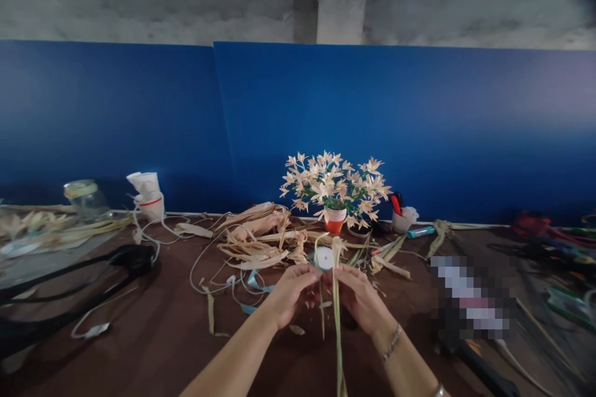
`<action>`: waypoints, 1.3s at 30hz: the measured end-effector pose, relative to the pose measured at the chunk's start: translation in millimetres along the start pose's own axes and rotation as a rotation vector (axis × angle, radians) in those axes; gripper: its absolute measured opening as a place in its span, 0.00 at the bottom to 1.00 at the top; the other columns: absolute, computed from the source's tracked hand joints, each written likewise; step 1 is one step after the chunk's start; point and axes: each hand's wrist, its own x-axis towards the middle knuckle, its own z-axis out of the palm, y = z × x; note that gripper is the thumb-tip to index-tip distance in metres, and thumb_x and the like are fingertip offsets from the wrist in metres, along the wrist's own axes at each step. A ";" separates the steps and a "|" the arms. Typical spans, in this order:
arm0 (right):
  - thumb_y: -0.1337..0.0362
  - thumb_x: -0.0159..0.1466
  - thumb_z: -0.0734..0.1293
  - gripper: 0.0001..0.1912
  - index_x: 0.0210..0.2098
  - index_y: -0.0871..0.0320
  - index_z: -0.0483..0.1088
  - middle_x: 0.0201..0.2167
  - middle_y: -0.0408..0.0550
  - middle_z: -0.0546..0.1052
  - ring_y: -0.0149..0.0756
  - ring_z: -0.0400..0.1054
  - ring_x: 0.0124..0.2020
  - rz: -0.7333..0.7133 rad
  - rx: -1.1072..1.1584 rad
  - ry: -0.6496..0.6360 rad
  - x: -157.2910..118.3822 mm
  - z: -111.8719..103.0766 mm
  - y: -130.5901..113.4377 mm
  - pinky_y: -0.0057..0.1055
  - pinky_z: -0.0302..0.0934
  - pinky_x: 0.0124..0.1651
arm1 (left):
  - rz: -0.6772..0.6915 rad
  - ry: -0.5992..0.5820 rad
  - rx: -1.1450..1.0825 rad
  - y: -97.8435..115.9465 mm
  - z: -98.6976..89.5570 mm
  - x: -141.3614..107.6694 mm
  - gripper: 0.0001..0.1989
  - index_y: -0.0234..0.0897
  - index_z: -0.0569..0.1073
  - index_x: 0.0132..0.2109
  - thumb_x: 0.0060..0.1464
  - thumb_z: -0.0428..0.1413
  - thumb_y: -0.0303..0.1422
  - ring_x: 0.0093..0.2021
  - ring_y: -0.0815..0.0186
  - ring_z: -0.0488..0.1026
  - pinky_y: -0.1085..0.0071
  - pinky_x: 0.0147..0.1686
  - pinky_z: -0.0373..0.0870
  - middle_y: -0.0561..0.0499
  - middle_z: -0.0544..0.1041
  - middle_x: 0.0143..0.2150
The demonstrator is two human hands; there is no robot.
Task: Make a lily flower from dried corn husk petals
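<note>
Clear glass jar (87, 200) with a pale band round its top stands at the left of the frame, beside pale dried husk flowers (37, 223). Below lies a black long-armed frame (131, 260). To its right, near the blue panel (288, 105), a white crumpled bag (148, 195) with a red band sits by looping white cords. A heap of tan dried husks (256, 229) spreads left of centre on the dark brown tabletop (162, 329), with light blue ribbon (254, 279) below it.

At lower centre, the left hand (295, 291) has its fingers curled at the lower edge of a small white round roll (325, 257) with a pale blue side; whether it grips the roll, I cannot tell. Just right of that, the right hand (361, 294) pinches a long, flat, pale green husk strip (337, 310) that hangs toward the bottom edge. Behind the hands stands a red-and-white pot (334, 221) of cream star-shaped flowers (326, 180). Further right are a white cup (401, 221) with red-handled tools, a teal cylinder (420, 232), and a pixelated patch above a black handle (484, 372).
</note>
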 end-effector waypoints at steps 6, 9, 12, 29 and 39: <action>0.65 0.51 0.67 0.05 0.27 0.60 0.67 0.21 0.43 0.72 0.29 0.66 0.23 0.002 0.160 -0.107 1.3 -1.8 1.1 0.22 0.57 0.24 | 0.023 -0.005 -0.019 0.7 -0.2 -1.3 0.10 0.33 0.66 0.26 0.42 0.58 0.35 0.17 0.77 0.60 0.79 0.16 0.50 0.56 0.68 0.19; 0.64 0.51 0.66 0.05 0.26 0.60 0.66 0.20 0.43 0.72 0.28 0.64 0.19 0.010 0.142 -0.093 0.3 3.4 2.0 0.22 0.55 0.20 | 0.005 -0.039 -0.029 -1.3 1.5 -1.6 0.10 0.34 0.65 0.26 0.42 0.58 0.35 0.17 0.76 0.60 0.79 0.16 0.50 0.56 0.68 0.19; 0.66 0.50 0.64 0.05 0.28 0.59 0.66 0.21 0.42 0.72 0.27 0.63 0.18 -0.006 0.109 -0.064 -0.8 7.1 1.2 0.20 0.51 0.17 | -0.003 -0.052 -0.036 -4.5 1.3 -0.5 0.11 0.34 0.65 0.26 0.42 0.58 0.36 0.17 0.75 0.61 0.78 0.16 0.50 0.55 0.69 0.19; 0.57 0.51 0.64 0.12 0.29 0.59 0.70 0.25 0.48 0.72 0.35 0.65 0.26 -0.264 -0.359 0.419 10.9 -31.7 -14.1 0.28 0.58 0.27 | -0.026 -0.041 0.012 -11.2 6.3 -0.2 0.12 0.32 0.71 0.30 0.42 0.58 0.38 0.17 0.77 0.59 0.79 0.16 0.50 0.55 0.67 0.20; 0.60 0.48 0.67 0.12 0.16 0.61 0.69 0.13 0.40 0.65 0.25 0.55 0.17 -0.142 -0.486 0.081 9.9 -2.4 12.7 0.23 0.48 0.21 | 0.098 0.166 0.400 -8.5 -2.5 8.0 0.17 0.32 0.70 0.28 0.39 0.56 0.44 0.18 0.73 0.61 0.77 0.17 0.56 0.56 0.66 0.19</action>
